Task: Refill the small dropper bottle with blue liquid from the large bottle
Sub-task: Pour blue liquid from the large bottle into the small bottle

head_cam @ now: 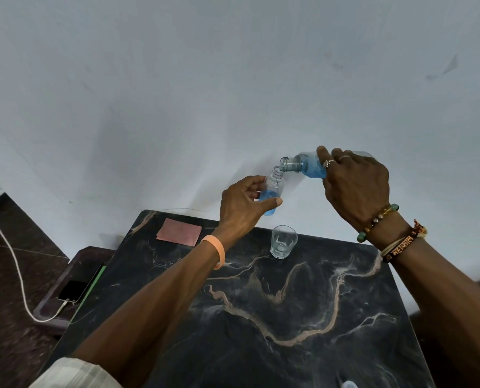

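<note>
My left hand (243, 201) grips the small clear bottle (272, 191), uncapped and tilted slightly right, with blue liquid in its lower part. My right hand (356, 186) holds the large clear bottle (306, 166) tipped almost level, its open neck pointing left and touching the small bottle's mouth. Blue liquid lies along the large bottle's lower side. Both bottles are held in the air above the far edge of the table, in front of the wall. My fingers hide much of the large bottle's body.
A dark marbled table (261, 317) lies below. A clear glass (283, 242) with some water stands near its far edge, a pink cloth (180, 232) at the far left. A phone (77, 287) with a white cable rests on a lower stand at left.
</note>
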Tool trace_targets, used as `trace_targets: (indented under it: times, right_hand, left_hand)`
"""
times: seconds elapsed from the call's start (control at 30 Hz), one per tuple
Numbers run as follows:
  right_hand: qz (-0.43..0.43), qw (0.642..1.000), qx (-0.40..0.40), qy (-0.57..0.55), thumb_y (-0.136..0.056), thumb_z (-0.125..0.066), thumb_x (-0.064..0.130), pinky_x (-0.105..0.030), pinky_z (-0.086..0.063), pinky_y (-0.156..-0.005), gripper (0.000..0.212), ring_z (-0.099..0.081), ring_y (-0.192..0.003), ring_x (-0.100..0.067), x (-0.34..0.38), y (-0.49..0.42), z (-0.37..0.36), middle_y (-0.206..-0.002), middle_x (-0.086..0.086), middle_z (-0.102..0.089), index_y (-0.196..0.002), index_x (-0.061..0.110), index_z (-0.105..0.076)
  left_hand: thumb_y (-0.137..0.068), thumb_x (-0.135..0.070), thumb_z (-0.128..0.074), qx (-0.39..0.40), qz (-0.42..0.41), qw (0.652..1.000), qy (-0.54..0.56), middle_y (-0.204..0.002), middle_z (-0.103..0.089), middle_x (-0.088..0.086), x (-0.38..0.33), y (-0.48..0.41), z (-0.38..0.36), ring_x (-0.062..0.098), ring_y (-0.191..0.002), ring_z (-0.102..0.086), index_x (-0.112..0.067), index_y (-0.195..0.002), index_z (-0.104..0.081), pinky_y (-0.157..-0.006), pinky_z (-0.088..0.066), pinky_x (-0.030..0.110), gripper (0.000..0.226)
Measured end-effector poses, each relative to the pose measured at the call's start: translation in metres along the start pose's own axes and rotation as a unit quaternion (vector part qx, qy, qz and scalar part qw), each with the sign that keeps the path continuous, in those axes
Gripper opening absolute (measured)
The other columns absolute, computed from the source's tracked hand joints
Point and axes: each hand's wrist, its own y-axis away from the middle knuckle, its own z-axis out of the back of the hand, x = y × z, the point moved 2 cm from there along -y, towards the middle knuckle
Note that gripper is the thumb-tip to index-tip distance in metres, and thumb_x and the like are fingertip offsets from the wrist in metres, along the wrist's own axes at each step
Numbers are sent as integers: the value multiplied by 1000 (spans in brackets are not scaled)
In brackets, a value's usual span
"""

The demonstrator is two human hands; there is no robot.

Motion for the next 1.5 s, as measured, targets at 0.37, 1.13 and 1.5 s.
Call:
trace_targets:
  times: [0.37,1.13,1.5]
  right_hand:
    - [1,1000,-9,-11,-84,-64,7,-36,-49,-63,46,-64,-78,-36,-2,0,-1,-95,-18,-68,-130,2,-58]
    - [1,1000,-12,-24,-85,-66,8,-38,-51,-63,46,-65,-77,-37,-2,-1,-2,-94,-20,-68,-129,1,-58]
    - [6,1000,-16,-12,-83,-65,7,-36,-49,-62,46,-65,-77,-35,-3,-1,-5,-94,-18,-68,-129,1,-58]
  left_hand:
    - [-67,-43,-87,2,-2,1000,8,-111,-73,-5,-1,0,-1,4,-89,-68,-22,-120,-67,-77,-53,10,61]
    - [-67,-43,-87,4,-7,1000,10,-106,-71,-10,0,-1,-1,1,-88,-68,-23,-119,-67,-77,-53,10,59]
    - [-68,-44,-87,5,-11,1000,7,-100,-67,-17,2,-2,-3,-3,-86,-66,-23,-119,-67,-75,-52,7,59]
